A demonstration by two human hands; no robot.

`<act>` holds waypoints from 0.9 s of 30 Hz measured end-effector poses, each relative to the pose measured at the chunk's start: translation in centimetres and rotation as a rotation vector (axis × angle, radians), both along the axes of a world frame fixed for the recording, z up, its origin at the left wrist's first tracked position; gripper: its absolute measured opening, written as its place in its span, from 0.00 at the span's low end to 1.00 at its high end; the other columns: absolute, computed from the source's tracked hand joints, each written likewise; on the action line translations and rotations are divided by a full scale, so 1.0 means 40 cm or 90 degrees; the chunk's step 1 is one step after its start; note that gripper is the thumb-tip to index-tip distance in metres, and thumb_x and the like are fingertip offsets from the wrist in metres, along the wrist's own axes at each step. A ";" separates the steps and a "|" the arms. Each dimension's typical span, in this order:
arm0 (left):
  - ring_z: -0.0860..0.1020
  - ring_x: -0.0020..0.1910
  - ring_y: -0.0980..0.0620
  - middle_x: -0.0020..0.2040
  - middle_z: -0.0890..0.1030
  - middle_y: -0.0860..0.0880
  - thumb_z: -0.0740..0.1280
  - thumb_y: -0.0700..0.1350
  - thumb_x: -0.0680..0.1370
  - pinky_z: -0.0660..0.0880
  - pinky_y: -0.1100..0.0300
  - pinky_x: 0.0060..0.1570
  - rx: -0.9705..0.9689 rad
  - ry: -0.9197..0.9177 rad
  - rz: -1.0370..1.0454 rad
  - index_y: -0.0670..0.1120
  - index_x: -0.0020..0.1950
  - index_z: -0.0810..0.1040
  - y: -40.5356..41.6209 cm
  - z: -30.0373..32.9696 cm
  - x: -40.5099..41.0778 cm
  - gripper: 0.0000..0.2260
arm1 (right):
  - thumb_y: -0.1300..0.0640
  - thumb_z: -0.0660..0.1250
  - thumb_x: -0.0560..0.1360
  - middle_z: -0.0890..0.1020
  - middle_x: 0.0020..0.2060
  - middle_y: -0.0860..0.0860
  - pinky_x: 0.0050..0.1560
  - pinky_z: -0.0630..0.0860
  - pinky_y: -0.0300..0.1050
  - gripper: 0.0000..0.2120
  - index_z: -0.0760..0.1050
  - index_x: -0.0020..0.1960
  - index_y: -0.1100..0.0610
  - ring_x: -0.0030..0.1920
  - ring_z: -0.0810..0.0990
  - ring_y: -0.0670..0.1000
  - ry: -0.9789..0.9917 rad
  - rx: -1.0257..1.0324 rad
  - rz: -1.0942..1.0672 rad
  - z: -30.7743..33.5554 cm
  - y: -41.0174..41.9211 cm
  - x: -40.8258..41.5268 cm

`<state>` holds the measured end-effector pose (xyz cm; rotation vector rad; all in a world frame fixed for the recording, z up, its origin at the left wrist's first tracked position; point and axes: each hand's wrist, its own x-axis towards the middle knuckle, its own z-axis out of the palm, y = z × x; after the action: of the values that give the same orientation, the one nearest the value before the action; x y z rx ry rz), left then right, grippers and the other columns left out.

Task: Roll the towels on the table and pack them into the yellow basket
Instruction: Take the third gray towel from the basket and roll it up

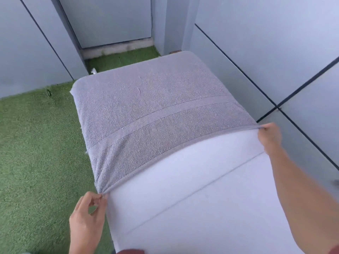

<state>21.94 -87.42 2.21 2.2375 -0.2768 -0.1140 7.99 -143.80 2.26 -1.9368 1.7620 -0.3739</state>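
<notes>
A grey towel (pixel 152 107) with a woven band lies spread flat over the far half of a white table (pixel 192 189). Its far edge hangs over the table's end. My left hand (pixel 88 215) pinches the towel's near left corner at the table's left edge. My right hand (pixel 269 136) pinches the near right corner at the table's right edge. The near hem is stretched between the two hands and curves away from me. The yellow basket is not in view.
Green artificial turf (pixel 36 153) covers the floor left of and beyond the table. Grey wall panels (pixel 275 52) stand close along the table's right side and at the back. A small white scrap (pixel 93 70) lies on the turf past the table.
</notes>
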 end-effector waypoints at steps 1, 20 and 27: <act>0.75 0.39 0.60 0.35 0.77 0.51 0.70 0.45 0.73 0.66 0.74 0.41 0.002 -0.003 0.003 0.53 0.36 0.71 0.006 -0.002 -0.036 0.10 | 0.58 0.58 0.73 0.82 0.51 0.55 0.53 0.74 0.55 0.16 0.78 0.57 0.56 0.54 0.79 0.60 -0.001 0.002 -0.001 -0.006 -0.001 -0.035; 0.76 0.40 0.64 0.37 0.80 0.51 0.71 0.44 0.74 0.67 0.75 0.39 -0.008 0.000 0.075 0.52 0.35 0.71 0.144 -0.006 -0.779 0.11 | 0.59 0.57 0.74 0.81 0.51 0.54 0.55 0.72 0.54 0.12 0.76 0.54 0.55 0.54 0.78 0.58 -0.066 -0.019 0.023 -0.027 0.150 -0.754; 0.76 0.37 0.57 0.35 0.77 0.49 0.73 0.39 0.72 0.73 0.70 0.34 -0.034 0.006 0.096 0.50 0.35 0.73 0.194 -0.004 -1.026 0.12 | 0.63 0.56 0.72 0.79 0.45 0.57 0.45 0.71 0.47 0.13 0.76 0.52 0.60 0.46 0.76 0.55 -0.076 0.001 0.029 -0.021 0.195 -0.953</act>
<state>-19.12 -79.65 2.07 2.1950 -0.1043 -0.0359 -30.14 -136.00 1.43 -1.9093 1.6398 -0.4622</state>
